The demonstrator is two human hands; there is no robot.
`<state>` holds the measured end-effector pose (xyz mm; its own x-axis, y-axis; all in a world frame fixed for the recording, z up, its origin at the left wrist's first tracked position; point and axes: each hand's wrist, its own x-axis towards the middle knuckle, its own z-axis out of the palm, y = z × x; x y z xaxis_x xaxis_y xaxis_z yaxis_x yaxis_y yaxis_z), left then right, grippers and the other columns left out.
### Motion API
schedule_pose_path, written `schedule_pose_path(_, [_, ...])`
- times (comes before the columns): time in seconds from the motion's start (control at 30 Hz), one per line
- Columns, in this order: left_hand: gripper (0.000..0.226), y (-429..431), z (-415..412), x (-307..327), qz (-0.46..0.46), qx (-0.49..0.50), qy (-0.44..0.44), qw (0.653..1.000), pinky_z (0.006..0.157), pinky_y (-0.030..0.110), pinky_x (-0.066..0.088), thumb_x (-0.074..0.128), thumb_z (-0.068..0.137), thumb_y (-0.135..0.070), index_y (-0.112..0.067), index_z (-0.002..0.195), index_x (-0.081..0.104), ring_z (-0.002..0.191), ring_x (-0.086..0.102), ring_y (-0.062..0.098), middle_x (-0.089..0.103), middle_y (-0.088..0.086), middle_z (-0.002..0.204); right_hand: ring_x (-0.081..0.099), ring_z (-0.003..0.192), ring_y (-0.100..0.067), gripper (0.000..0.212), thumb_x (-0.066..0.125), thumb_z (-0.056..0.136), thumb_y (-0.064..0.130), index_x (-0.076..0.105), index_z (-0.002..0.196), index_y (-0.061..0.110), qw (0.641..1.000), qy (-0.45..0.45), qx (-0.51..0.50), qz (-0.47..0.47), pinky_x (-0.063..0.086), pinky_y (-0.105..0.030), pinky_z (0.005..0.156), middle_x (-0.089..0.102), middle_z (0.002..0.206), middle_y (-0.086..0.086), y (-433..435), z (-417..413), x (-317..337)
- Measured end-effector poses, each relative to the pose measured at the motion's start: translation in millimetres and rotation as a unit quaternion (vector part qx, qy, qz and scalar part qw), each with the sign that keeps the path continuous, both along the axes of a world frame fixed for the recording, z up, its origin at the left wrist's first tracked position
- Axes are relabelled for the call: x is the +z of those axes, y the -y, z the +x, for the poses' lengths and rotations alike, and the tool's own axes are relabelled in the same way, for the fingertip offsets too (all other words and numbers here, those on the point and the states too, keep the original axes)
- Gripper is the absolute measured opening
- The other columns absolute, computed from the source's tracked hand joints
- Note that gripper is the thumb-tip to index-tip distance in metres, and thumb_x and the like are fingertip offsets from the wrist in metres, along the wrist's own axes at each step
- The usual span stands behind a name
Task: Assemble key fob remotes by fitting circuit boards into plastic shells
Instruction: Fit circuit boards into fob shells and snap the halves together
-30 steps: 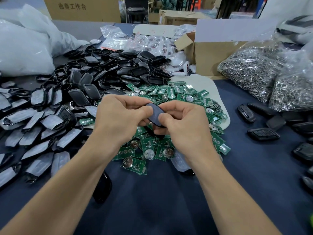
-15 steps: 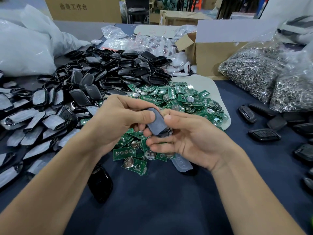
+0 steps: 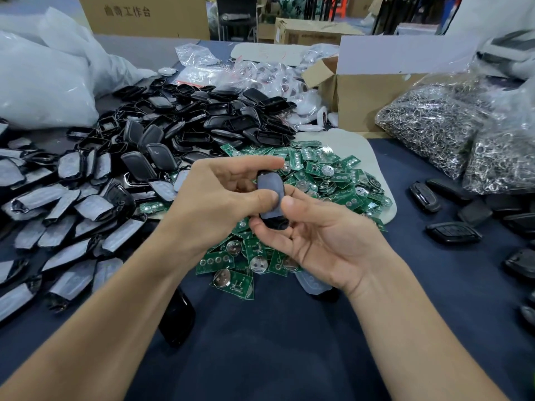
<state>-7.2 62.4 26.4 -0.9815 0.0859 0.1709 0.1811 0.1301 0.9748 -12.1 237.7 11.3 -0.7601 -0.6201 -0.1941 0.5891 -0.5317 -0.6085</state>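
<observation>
Meanwhile, both hands' fingers closed on key fob above circuit boards.

A work table covered in dark blue cloth fills the foreground. At its far edge stands an open cardboard box with a pale raised flap. Behind it, a large brown carton printed with Chinese characters and a smaller carton sit among dim clutter. Lighting is even and soft.
</observation>
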Motion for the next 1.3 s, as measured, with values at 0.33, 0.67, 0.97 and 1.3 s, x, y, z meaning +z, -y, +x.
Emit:
schedule_pose_path(0.33, [0.068, 20.3, -10.9, -7.4, -0.300, 0.049, 0.039, 0.952, 0.080, 0.010, 0.039, 0.066, 0.059, -0.033, -0.055, 0.123, 0.068, 0.105, 0.056, -0.008, 0.062, -0.030, 0.125, 0.076, 0.096, -0.035, 0.040, 0.076, 0.079, -0.003, 0.072, 0.118, -0.010, 0.986, 0.045, -0.046, -0.156, 0.063, -0.042, 0.087, 0.073, 0.108, -0.022, -20.3, -8.8, 5.0])
schedule_pose_path(0.67, [0.045, 18.4, -14.8, -14.7, -0.373, 0.003, 0.019, 0.928, 0.089, 0.020, 0.035, 0.087, 0.073, -0.031, -0.051, 0.111, 0.074, 0.116, 0.053, -0.001, 0.056, -0.026, 0.137, 0.049, 0.097, -0.020, 0.035, 0.068, 0.076, 0.011, 0.076, 0.109, 0.005, 0.992, 0.034, -0.117, 0.035, 0.045, -0.027, 0.081, 0.076, 0.108, -0.012, -15.0, -13.3, -1.9])
schedule_pose_path(0.97, [0.065, 15.7, -13.7, -19.3, -0.120, 0.021, -0.001, 0.993, 0.081, 0.021, 0.055, 0.098, 0.063, -0.012, -0.039, 0.119, 0.077, 0.081, 0.068, 0.003, 0.077, -0.012, 0.098, 0.066, 0.092, -0.017, 0.032, 0.071, 0.072, 0.016, 0.080, 0.103, 0.010, 0.991, 0.023, -0.123, 0.050, 0.055, -0.026, 0.086, 0.078, 0.106, -0.008, -12.6, -10.5, -0.8])
schedule_pose_path(1.3, [0.044, 6.5, -11.4, -19.2, 0.039, -0.006, 0.072, 0.997, 0.088, 0.036, 0.062, 0.083, 0.070, -0.032, -0.029, 0.114, 0.079, 0.105, 0.075, 0.019, 0.080, -0.001, 0.109, 0.064, 0.090, -0.018, 0.030, 0.065, 0.078, 0.013, 0.081, 0.102, 0.003, 0.993, 0.045, -0.107, -0.018, 0.050, -0.028, 0.083, 0.077, 0.103, -0.011, -7.9, -7.1, 0.8])
